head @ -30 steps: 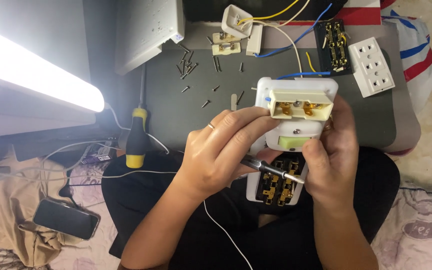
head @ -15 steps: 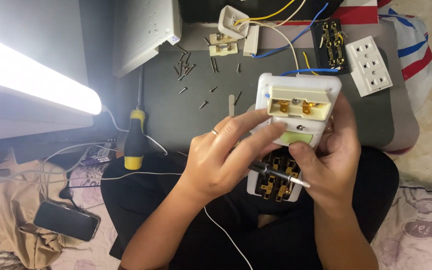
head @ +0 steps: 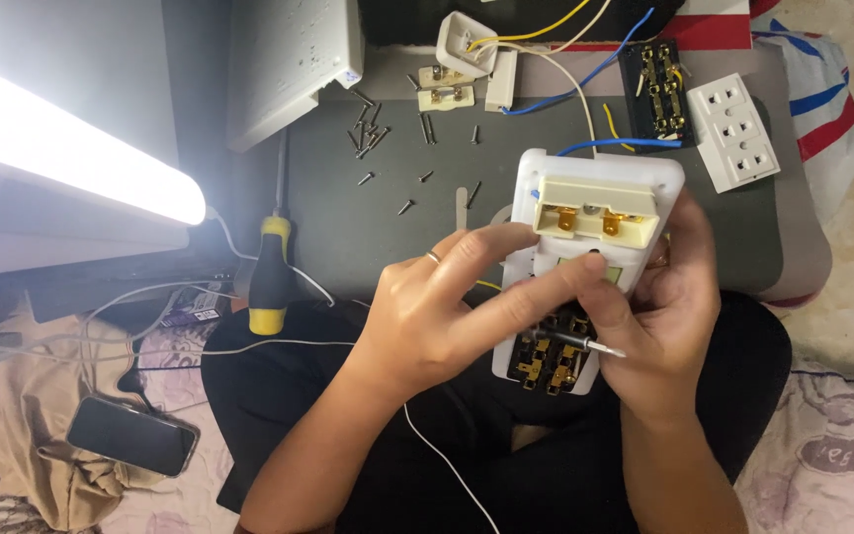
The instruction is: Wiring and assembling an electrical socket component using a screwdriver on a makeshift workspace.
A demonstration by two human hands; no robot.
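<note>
Socket body: a white plastic power-strip housing point(head: 597, 198) with its back off, brass contact strips showing at the lower end and a cream plastic insert with two brass terminals at the upper end; held over the person's lap, just in front of the dark grey work mat point(head: 368, 227).
Right hand: the right hand point(head: 669, 316) is wrapped around the housing's right edge from behind, fingers closed on it.
Left hand: the left hand point(head: 447, 316) reaches across the housing's face, forefinger on the cream insert, thumb and fingers pinching a thin metal-tipped tool point(head: 585, 341), possibly a small screwdriver; the handle is hidden.
Wiring: a blue wire point(head: 615, 143) runs from the housing's top edge.
Mat: loose dark screws point(head: 373, 129) scattered at its far side; a white three-outlet faceplate point(head: 733, 133) beside a black socket core point(head: 656, 89).
Left of mat: a yellow-and-black screwdriver point(head: 269, 277).
Bedding: a dark phone point(head: 130, 435).
</note>
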